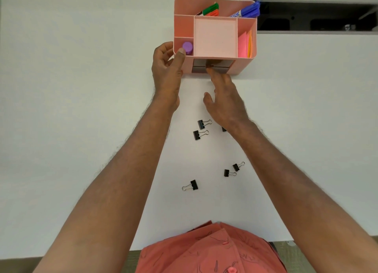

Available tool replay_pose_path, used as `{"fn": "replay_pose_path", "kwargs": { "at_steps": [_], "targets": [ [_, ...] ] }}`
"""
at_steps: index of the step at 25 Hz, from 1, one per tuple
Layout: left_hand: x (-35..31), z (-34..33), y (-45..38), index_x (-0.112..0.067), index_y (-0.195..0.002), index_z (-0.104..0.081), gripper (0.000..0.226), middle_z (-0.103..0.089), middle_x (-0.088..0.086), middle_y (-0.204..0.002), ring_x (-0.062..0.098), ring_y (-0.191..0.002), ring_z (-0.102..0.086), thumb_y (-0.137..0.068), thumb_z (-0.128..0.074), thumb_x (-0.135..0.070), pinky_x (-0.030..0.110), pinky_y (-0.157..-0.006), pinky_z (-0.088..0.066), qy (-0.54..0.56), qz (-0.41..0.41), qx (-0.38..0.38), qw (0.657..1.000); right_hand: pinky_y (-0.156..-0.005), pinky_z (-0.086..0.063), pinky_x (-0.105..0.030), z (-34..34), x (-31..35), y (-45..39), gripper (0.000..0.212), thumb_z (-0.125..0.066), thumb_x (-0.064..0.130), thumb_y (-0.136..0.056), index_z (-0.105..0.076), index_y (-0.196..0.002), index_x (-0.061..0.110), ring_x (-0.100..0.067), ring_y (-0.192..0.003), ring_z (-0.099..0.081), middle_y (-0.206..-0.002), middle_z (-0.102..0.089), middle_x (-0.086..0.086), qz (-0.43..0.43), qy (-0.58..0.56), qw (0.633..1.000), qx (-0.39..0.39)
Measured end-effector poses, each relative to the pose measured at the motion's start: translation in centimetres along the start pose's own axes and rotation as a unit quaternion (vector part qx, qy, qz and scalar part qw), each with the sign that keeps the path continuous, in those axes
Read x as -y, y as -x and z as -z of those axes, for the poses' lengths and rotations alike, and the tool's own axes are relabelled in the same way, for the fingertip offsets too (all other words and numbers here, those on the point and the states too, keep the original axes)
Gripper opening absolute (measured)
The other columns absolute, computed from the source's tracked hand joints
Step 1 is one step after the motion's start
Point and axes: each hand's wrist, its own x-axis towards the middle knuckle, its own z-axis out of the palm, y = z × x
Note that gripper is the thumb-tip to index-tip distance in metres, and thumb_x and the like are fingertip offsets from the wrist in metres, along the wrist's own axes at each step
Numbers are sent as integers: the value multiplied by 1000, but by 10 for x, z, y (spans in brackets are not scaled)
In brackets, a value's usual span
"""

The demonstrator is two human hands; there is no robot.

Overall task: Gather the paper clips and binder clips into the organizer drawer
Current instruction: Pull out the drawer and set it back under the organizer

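Observation:
A pink desk organizer stands on the white table, with its grey drawer low in its front face. My left hand grips the organizer's front left corner, thumb on the rim. My right hand reaches forward, its fingertips touching the middle of the drawer front. Several black binder clips lie on the table nearer me: two beside my right wrist, one mostly hidden under it, two small ones further back, and one alone.
The organizer's top holds green, red and blue markers, a purple-capped tube and pink and orange sticky notes. A grey open cable recess lies in the table at the far right. The table edge runs near my chest.

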Motion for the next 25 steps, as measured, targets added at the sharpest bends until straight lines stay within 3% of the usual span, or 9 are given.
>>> {"fn": "replay_pose_path", "kwargs": {
  "at_steps": [8,14,21,23,25],
  "targets": [
    [0,0,0,-20,-127,-54,35,-64,4,-131,21,-123,-59,-97,-68,-28,44,-101,-57,0,-4,-1,1000,-87,-55,-44,-1,2,-2,70,-58,21,-93,-27,-155,26,-23,-130,-48,-145,-43,-2,-5,34,999,-23],
    [3,1,-2,-23,-123,-55,31,-65,4,-129,22,-122,-61,-96,-69,-27,45,-100,-57,16,-4,7,1000,-75,-56,-42,-7,-5,20,58,-58,19,-90,-38,-143,29,-22,-116,-52,-134,-47,1,-2,0,999,-36],
    [18,7,-1,-27,-126,-55,38,-61,-3,-131,17,-125,-57,-94,-68,-42,46,-107,-52,-34,-7,-6,999,-82,-56,-39,-4,-16,41,61,-56,10,-92,-39,-148,29,-20,-118,-52,-134,-47,3,10,-38,998,-58],
    [34,19,14,-24,-127,-55,38,-60,-5,-130,15,-122,-57,-96,-64,-44,42,-106,-51,-90,-17,-10,996,-84,-56,-41,4,-27,51,56,-56,10,-92,-44,-144,27,-20,-119,-52,-134,-47,3,2,-36,996,-80],
    [56,38,39,-20,-127,-59,36,-61,-5,-125,15,-114,-58,-96,-65,-37,22,-96,-52,-170,-52,3,984,-87,-55,-42,10,-42,68,50,-57,13,-92,-48,-140,27,-20,-123,-48,-135,-47,4,-13,-19,996,-88]
  ]
}}
